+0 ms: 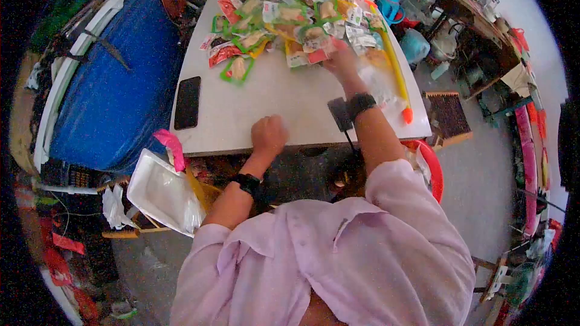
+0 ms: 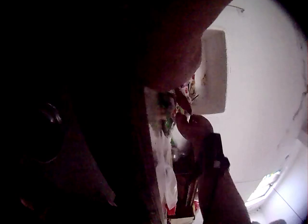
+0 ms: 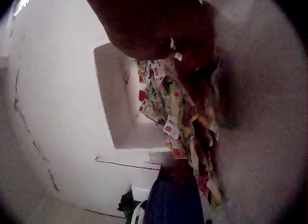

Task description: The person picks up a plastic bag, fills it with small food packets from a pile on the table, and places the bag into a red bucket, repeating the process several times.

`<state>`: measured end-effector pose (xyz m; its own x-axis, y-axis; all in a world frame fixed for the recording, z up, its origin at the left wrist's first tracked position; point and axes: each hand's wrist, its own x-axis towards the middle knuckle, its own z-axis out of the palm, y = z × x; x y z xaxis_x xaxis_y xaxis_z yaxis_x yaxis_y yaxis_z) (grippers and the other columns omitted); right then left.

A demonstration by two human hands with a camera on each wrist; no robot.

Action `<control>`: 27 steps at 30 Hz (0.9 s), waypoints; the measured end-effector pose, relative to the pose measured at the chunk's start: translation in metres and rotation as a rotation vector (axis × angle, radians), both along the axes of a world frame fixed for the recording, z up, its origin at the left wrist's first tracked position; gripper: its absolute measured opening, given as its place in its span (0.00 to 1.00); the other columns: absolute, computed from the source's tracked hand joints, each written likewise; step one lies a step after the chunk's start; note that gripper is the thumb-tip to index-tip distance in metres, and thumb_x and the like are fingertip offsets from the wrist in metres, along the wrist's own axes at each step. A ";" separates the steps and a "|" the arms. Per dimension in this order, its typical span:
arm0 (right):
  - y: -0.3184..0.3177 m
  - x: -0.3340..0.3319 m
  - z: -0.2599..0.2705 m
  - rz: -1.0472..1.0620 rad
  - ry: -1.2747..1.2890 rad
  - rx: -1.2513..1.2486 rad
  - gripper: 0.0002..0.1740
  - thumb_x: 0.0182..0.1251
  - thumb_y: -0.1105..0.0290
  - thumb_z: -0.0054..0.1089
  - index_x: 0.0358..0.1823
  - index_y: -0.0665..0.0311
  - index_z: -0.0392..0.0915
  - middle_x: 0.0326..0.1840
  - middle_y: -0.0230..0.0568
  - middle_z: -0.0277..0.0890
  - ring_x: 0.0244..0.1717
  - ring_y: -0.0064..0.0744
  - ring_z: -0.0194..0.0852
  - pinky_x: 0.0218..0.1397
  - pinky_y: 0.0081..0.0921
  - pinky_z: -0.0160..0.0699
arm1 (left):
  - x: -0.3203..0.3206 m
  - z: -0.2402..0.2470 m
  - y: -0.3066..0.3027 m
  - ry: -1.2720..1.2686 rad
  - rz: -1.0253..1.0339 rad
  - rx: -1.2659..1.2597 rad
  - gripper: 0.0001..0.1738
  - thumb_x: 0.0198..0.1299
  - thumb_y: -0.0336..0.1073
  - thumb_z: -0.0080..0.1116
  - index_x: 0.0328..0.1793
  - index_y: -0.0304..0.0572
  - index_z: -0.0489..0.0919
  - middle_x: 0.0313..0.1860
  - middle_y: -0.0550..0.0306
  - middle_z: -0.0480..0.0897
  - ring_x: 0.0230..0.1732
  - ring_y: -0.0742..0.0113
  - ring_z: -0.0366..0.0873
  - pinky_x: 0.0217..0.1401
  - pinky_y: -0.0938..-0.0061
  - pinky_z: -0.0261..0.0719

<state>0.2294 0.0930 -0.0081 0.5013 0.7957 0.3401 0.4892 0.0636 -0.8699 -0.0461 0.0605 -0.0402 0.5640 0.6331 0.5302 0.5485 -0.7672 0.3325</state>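
Many small printed food packets (image 1: 248,9) lie heaped over the back of the white table (image 1: 229,108), spilling from a white foam box (image 3: 115,99). The right hand (image 1: 341,63) reaches to the front right of the heap, blurred, with a red and white packet (image 1: 319,55) at its fingertips. Dark in the right wrist view, the right hand (image 3: 192,41) is over the packets; its grip is unclear. The left hand (image 1: 269,134) rests at the table's front edge, fingers curled, with nothing seen in it. In the left wrist view the left hand (image 2: 173,55) is mostly shadow.
A black phone (image 1: 187,102) lies at the table's left. Along the right edge runs a yellow tube (image 1: 396,66) with an orange end, near clear plastic. A white foam tray (image 1: 163,190) stands below the left front corner, a red basin (image 1: 432,172) below the right.
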 end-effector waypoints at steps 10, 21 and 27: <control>-0.127 -0.032 -0.002 0.021 0.473 0.161 0.08 0.36 0.70 0.54 0.19 0.62 0.66 0.23 0.39 0.66 0.31 0.39 0.63 0.35 0.31 0.64 | 0.011 0.015 -0.003 0.248 0.090 -0.129 0.07 0.42 0.35 0.46 0.25 0.41 0.67 0.21 0.48 0.72 0.24 0.51 0.70 0.27 0.61 0.68; -0.174 -0.081 0.012 0.037 0.440 -0.103 0.05 0.49 0.71 0.46 0.28 0.63 0.65 0.23 0.35 0.65 0.21 0.25 0.64 0.20 0.21 0.68 | 0.016 0.014 -0.009 0.072 0.029 -0.361 0.11 0.46 0.37 0.41 0.34 0.38 0.67 0.30 0.44 0.73 0.33 0.46 0.69 0.34 0.60 0.66; -0.179 -0.086 0.028 0.172 0.051 -0.131 0.04 0.48 0.71 0.46 0.27 0.63 0.65 0.23 0.34 0.66 0.21 0.24 0.64 0.21 0.19 0.66 | 0.025 0.015 -0.012 0.016 0.110 -0.443 0.10 0.48 0.39 0.40 0.30 0.41 0.67 0.29 0.45 0.72 0.33 0.48 0.68 0.33 0.60 0.66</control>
